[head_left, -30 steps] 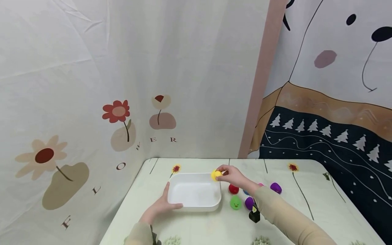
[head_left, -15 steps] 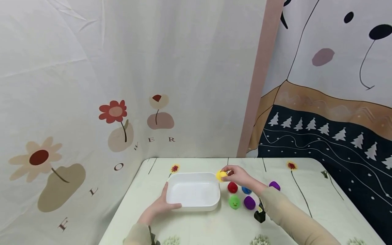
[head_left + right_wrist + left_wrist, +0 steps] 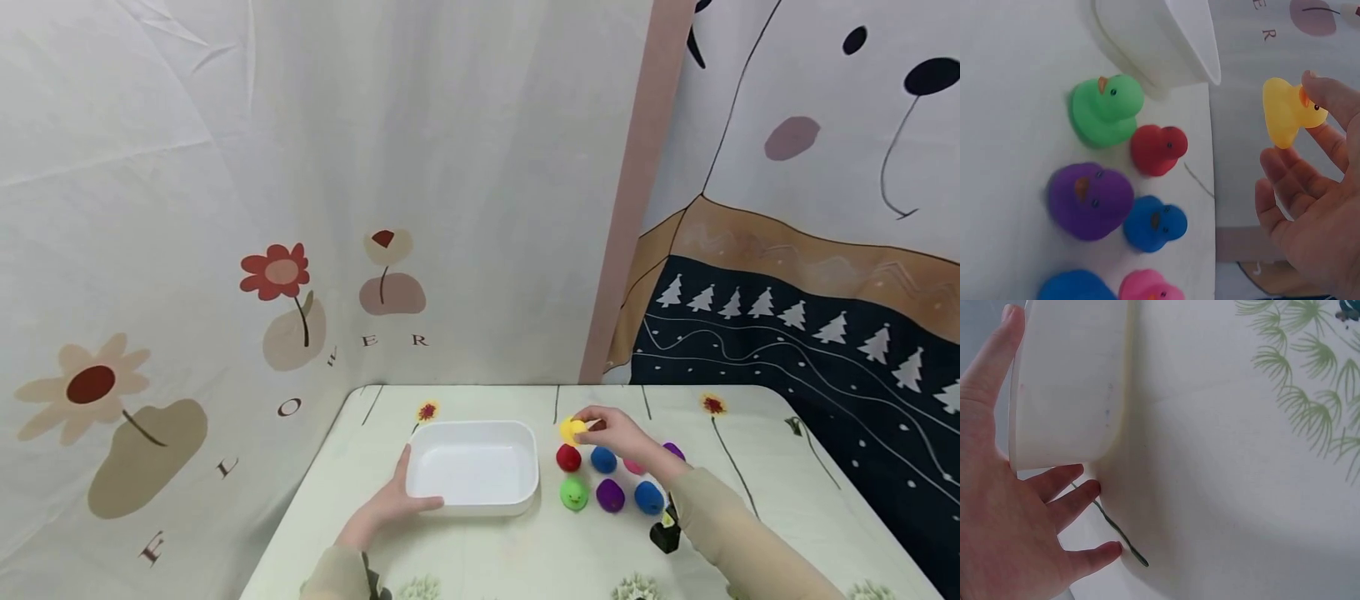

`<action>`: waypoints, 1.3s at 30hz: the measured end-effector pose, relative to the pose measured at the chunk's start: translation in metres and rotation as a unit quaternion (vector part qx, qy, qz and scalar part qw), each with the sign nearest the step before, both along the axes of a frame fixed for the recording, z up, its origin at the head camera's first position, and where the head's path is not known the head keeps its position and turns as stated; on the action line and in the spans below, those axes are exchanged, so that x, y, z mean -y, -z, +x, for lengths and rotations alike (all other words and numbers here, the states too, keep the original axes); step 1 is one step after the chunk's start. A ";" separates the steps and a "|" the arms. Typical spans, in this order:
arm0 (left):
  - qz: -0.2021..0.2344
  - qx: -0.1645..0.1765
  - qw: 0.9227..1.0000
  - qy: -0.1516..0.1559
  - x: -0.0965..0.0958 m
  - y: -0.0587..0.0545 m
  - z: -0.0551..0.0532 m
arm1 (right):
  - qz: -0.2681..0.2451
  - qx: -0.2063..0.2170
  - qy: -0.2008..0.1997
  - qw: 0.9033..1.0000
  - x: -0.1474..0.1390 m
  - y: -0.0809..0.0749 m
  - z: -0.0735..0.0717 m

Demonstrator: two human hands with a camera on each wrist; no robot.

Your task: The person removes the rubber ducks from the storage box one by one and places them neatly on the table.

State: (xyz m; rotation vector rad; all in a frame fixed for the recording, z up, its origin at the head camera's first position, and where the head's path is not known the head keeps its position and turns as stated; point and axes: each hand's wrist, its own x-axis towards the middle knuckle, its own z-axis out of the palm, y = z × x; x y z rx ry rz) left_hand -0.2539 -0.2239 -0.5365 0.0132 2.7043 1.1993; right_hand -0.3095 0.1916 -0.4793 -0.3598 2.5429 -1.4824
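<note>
A yellow rubber duck [image 3: 572, 430] is pinched between the thumb and fingers of my right hand [image 3: 621, 435]. In the right wrist view the duck [image 3: 1282, 112] shows above the tabletop, its beak near my thumb. In the head view the hand is right of the white plastic basin [image 3: 474, 510], over the far side of the duck group. My left hand [image 3: 392, 497] rests at the basin's near left corner, thumb along the front wall and fingers at the left side. Seen from the left wrist, its fingers are spread and fairly straight against the basin [image 3: 1069, 387].
Right of the basin stand a green duck [image 3: 574, 493], a red duck [image 3: 568, 457], purple ducks [image 3: 611, 496], blue ducks [image 3: 648, 497] and a pink duck [image 3: 1150, 287], partly behind my right arm. A flower-print cloth [image 3: 480, 567] covers the table. Curtains hang behind it.
My right hand has moved right with the yellow duck, from the basin's right rim to above the red duck. More ducks show under the forearm. The left hand stays at the basin.
</note>
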 end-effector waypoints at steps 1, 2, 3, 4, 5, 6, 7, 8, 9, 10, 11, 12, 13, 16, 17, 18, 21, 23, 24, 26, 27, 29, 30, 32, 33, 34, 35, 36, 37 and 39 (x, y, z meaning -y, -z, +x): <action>0.001 0.001 1.000 -0.001 0.000 0.000 0.000 | 0.001 0.000 0.006 1.000 -0.004 0.002 0.001; 0.001 0.001 1.000 -0.001 0.000 0.000 0.000 | 0.003 -0.002 0.008 1.000 -0.008 0.003 0.002; 0.000 0.001 1.000 -0.002 0.000 0.000 0.000 | 0.005 -0.004 0.011 1.000 -0.011 0.004 0.003; -0.001 -0.001 1.000 -0.001 0.000 0.000 0.000 | 0.007 -0.003 0.017 1.000 -0.015 0.006 0.004; 0.001 -0.002 1.000 -0.001 0.000 0.000 0.001 | 0.008 0.000 0.023 1.000 -0.018 0.006 0.005; 0.002 -0.002 1.000 -0.001 0.000 0.000 0.001 | 0.011 0.002 0.029 1.000 -0.021 0.007 0.006; 0.002 -0.003 1.000 0.000 0.000 -0.001 0.001 | 0.015 0.004 0.032 0.999 -0.025 0.008 0.006; 0.002 -0.003 1.000 0.001 0.000 -0.001 0.001 | 0.017 0.006 0.035 0.999 -0.029 0.009 0.007; 0.002 -0.004 1.000 0.003 0.000 -0.001 0.001 | 0.017 0.012 0.042 0.999 -0.032 0.010 0.007; 0.003 -0.004 1.000 0.005 0.000 -0.001 0.002 | 0.018 0.018 0.048 0.999 -0.035 0.010 0.008; 0.004 -0.003 1.000 0.006 0.000 0.000 0.002 | 0.018 0.021 0.050 0.998 -0.038 0.010 0.009; 0.003 -0.003 1.000 0.008 -0.001 -0.001 0.002 | 0.021 0.022 0.049 0.998 -0.041 0.011 0.009; 0.003 -0.003 1.000 0.008 -0.001 -0.001 0.002 | 0.021 0.022 0.049 0.998 -0.043 0.011 0.010; 0.002 -0.005 1.000 0.010 -0.001 -0.001 0.002 | 0.019 0.022 0.049 0.998 -0.050 0.009 0.012; 0.003 -0.005 1.000 0.010 -0.001 -0.001 0.002 | 0.019 0.020 0.048 0.998 -0.053 0.008 0.013; 0.003 -0.005 1.000 0.010 0.000 -0.001 0.002 | 0.023 0.018 0.048 0.998 -0.055 0.008 0.013; 0.003 -0.006 1.000 0.014 0.000 -0.001 0.002 | 0.035 0.016 0.056 0.998 -0.065 0.007 0.016; 0.004 -0.005 1.000 0.016 0.000 -0.001 0.001 | 0.048 0.015 0.056 0.997 -0.072 0.007 0.018; 0.002 -0.005 1.000 0.017 0.000 -0.002 0.001 | 0.054 0.015 0.055 0.997 -0.076 0.007 0.018; 0.000 -0.006 1.000 0.019 0.001 -0.002 0.001 | 0.060 0.017 0.051 0.997 -0.083 0.007 0.019; 0.001 -0.006 1.000 0.020 0.001 -0.001 0.001 | 0.061 0.018 0.051 0.997 -0.086 0.007 0.020; 0.001 -0.007 1.000 0.022 0.002 -0.001 0.000 | 0.065 0.023 0.052 0.996 -0.093 0.009 0.021; 0.002 -0.006 1.000 0.022 0.002 -0.001 0.001 | 0.067 0.024 0.051 0.996 -0.096 0.010 0.021; 0.005 -0.006 1.000 0.023 0.002 -0.001 0.000 | 0.070 0.026 0.050 0.996 -0.103 0.013 0.022; 0.006 -0.005 1.000 0.023 0.002 0.000 0.000 | 0.072 0.027 0.052 0.996 -0.105 0.014 0.023; 0.006 -0.005 1.000 0.022 0.002 -0.001 0.000 | 0.072 0.031 0.053 0.995 -0.108 0.015 0.024; 0.006 -0.003 1.000 0.022 0.002 -0.001 0.000 | 0.072 0.033 0.055 0.995 -0.111 0.016 0.025; 0.007 -0.003 1.000 0.022 0.002 -0.001 0.000 | 0.074 0.031 0.053 0.995 -0.113 0.017 0.026; 0.006 -0.003 1.000 0.021 0.002 0.000 -0.001 | 0.076 0.031 0.052 0.995 -0.116 0.017 0.027; 0.004 -0.002 1.000 0.021 0.002 0.000 -0.001 | 0.078 0.037 0.061 0.994 -0.120 0.020 0.029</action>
